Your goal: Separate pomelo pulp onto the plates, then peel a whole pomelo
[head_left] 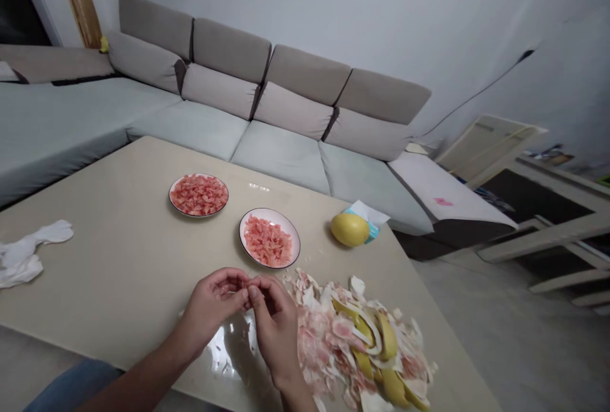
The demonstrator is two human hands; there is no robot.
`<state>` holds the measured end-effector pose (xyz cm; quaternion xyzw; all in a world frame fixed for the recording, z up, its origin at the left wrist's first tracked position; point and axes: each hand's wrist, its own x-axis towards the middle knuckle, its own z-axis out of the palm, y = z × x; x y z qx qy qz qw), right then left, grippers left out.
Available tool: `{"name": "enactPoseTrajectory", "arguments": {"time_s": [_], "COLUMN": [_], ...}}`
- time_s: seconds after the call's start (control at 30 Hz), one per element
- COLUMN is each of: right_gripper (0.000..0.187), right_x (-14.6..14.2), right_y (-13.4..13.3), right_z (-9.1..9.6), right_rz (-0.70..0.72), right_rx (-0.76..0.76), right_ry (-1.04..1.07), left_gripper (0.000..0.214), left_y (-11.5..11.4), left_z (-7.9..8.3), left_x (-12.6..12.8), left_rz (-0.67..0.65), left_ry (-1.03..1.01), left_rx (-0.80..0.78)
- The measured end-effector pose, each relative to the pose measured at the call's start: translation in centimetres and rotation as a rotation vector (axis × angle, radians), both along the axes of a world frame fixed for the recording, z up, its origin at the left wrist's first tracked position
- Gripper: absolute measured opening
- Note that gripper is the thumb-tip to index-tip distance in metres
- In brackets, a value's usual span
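My left hand (213,308) and my right hand (273,323) meet over the near edge of the beige table (119,253), fingers curled and pinched together on a small pink piece of pomelo flesh (229,289). Just beyond them stands a white plate of pink pomelo pieces (269,240). A second, fuller plate of pieces (199,194) sits farther left. To the right of my right hand lies a heap of pomelo peel and pith (362,342), yellow and pinkish white.
A whole yellow pomelo (349,229) rests near the table's far right edge, against a tissue pack (369,216). White cloth gloves (26,253) lie at the left edge. A grey sectional sofa (248,107) runs behind the table. Low furniture (548,208) stands at right.
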<state>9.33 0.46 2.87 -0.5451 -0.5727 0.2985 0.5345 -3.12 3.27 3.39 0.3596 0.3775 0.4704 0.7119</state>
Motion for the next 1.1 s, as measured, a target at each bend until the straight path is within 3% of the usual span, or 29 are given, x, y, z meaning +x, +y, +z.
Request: {"name": "enactPoseTrajectory", "arguments": {"time_s": [0.37,0.6,0.8,0.93,1.1], "right_gripper": [0.016,0.023,0.026,0.028,0.031], "right_x": [-2.5,-2.1,-1.0,-0.9,-0.8], "right_y": [-0.4,0.2,0.6,0.7,1.2], "right_z": [-2.1,-2.4,-3.1,-2.5,-2.3], "right_rz": [-0.191,-0.112,-0.086,-0.121,-0.027], "right_rx": [0.014,-0.129,-0.201,-0.214,-0.253], "right_ry": [0.286,0.573,0.598,0.574,0.604], "left_gripper": [0.022,0.028,0.016,0.022,0.031], "left_y": [-0.4,-0.1,0.0,0.0,0.0], "left_z": [-0.5,-0.5,-0.1,-0.2,-0.1], "left_x": [0.3,0.0,-0.3,-0.3,-0.3], "left_rz": [0.082,0.046,-0.053,-0.120,-0.181], "left_ry": [-0.028,-0.255,-0.329,-0.253,-0.039], "left_rx": [0.017,-0.157,-0.180,-0.156,-0.121]}}
